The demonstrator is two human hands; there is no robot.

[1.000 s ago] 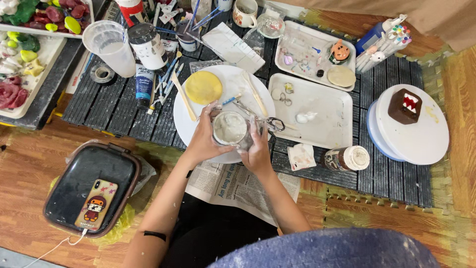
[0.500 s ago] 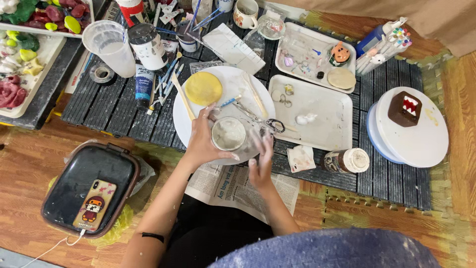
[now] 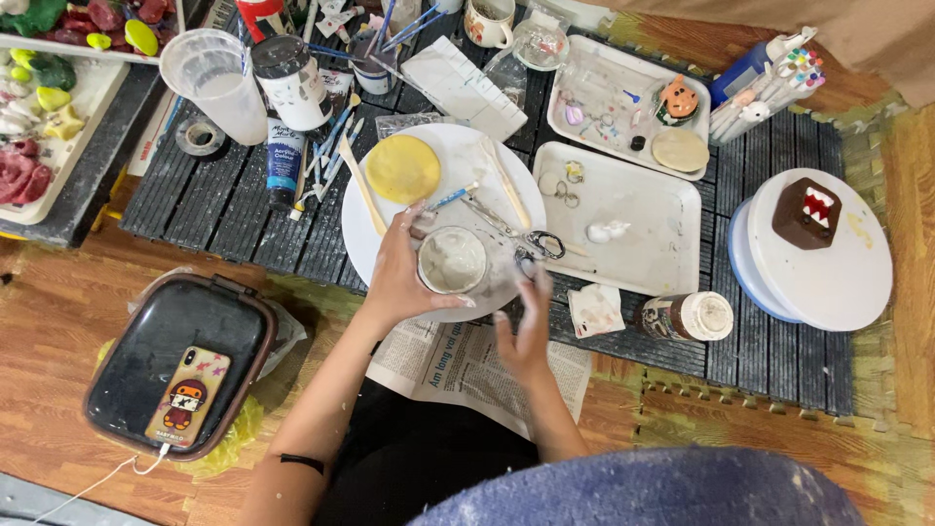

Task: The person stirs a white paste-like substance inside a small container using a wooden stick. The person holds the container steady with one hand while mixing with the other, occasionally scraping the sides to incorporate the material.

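Note:
My left hand (image 3: 397, 278) grips a small round jar (image 3: 452, 259) of whitish paste that stands on a round white plate (image 3: 458, 156). My right hand (image 3: 526, 326) hovers just right of the jar with its fingers spread, holding nothing and blurred by motion. On the plate lie a flat yellow clay disc (image 3: 402, 169), wooden sticks, a blue-handled tool and scissors (image 3: 531, 242).
Two white trays (image 3: 643, 239) hold small clay pieces. A white turntable (image 3: 828, 263) carries a brown block figure. A cup (image 3: 209, 83), paint bottles and brushes stand at the back. A lidded dark box (image 3: 175, 360) with a phone on it lies left, newspaper (image 3: 467, 365) under my arms.
My right hand has let go of the jar and dropped back toward me. My left hand has stayed on the jar.

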